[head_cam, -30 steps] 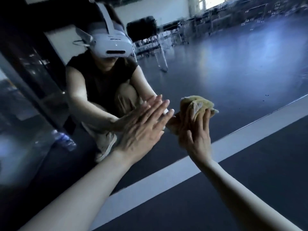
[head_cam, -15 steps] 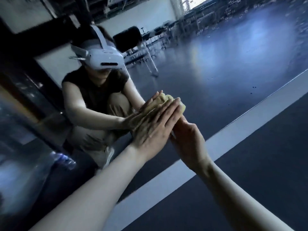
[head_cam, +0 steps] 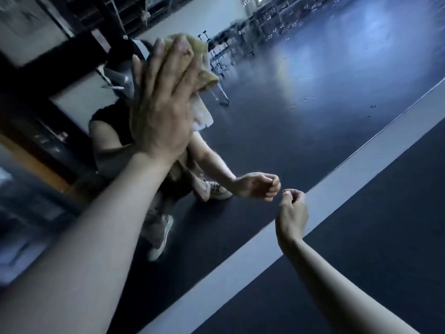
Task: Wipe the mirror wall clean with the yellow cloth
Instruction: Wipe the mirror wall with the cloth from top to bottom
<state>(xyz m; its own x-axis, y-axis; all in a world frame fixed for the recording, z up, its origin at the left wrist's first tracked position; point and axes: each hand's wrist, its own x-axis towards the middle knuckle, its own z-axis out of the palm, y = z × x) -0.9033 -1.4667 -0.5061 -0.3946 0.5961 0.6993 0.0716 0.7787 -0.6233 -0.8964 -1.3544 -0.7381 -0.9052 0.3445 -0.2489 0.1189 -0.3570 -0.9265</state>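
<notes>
Two hands are showing but only one is working: the left hand (head_cam: 163, 102) is pressing the yellow cloth (head_cam: 204, 75) flat against the mirror wall (head_cam: 313, 92), fingers straight and slightly spread, palm toward the glass. The cloth is bunching out past the fingertips and the thumb side, with a paler corner hanging below; the rest is hiding under the palm. The right hand (head_cam: 292, 210) is hanging low near the white strip (head_cam: 240, 268) at the mirror's foot, well apart from the cloth, fingers loosely curled and holding nothing; I cannot tell whether it is touching the glass. I am judging the step as a wiping stroke in progress, with much of the mirror probably not yet covered. The next move is calling for steady flat pressure and a sweep across the glass without the cloth slipping from under the fingers
</notes>
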